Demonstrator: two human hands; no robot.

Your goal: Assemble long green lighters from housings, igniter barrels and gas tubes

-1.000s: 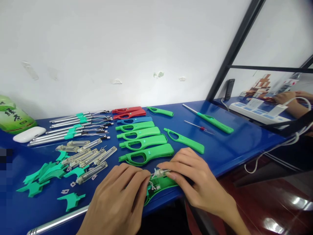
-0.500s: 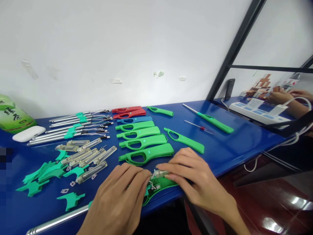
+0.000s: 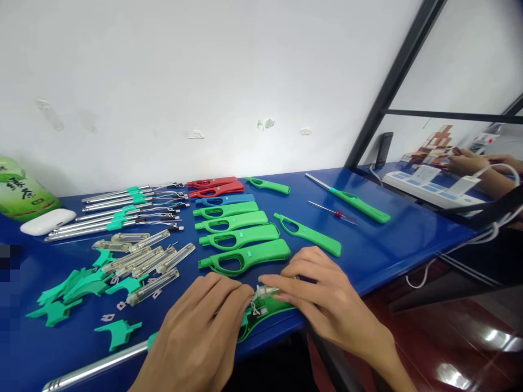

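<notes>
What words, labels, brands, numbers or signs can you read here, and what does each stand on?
Bottle: large dark Chinese characters, perhaps "绿茶", too blurred to be sure.
Bottle, below those: a small dark mark, too small to read.
Nothing else is legible.

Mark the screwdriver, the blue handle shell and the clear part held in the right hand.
Screwdriver [image 3: 339,214]: head view, on its red section.
Blue handle shell [image 3: 237,200]: head view, on its solid body beside the opening.
Clear part [image 3: 267,291]: head view, on its uncovered end.
</notes>
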